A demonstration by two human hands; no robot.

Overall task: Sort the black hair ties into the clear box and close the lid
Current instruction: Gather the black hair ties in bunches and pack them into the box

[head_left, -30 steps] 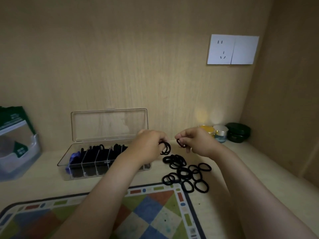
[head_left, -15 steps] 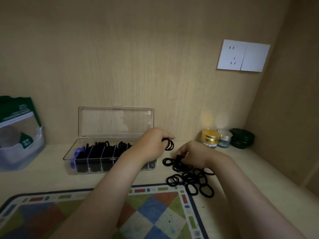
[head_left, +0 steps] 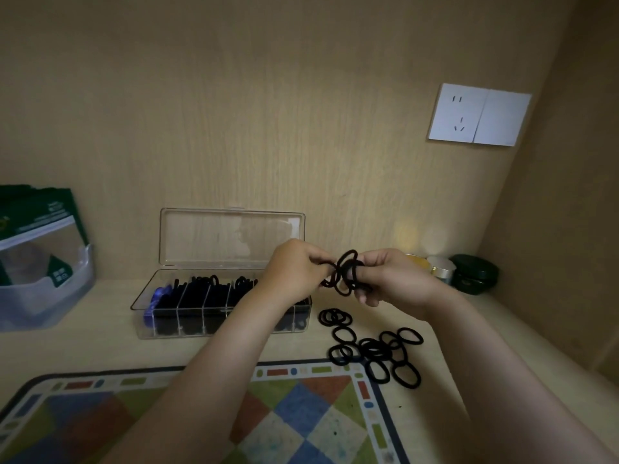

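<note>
Matt black fabric hair ties (head_left: 375, 351), glossy clear plastic box (head_left: 221, 296), smooth pale wood-grain shelf (head_left: 100, 343).

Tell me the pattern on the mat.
The mat shows multicoloured diamond checks inside a dark border; head view.

Shelf (head_left: 83, 349) with clear box (head_left: 187, 309), hair ties (head_left: 375, 349), mat (head_left: 284, 423)

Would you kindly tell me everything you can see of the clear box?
The clear box is a long, transparent, plastic-looking case resting on the pale wooden surface. Its lid stands open, upright along the back edge. Clear dividers split it into compartments holding black hair ties, with something blue at the left end. The left forearm crosses in front of its right end; contact cannot be judged.
</note>
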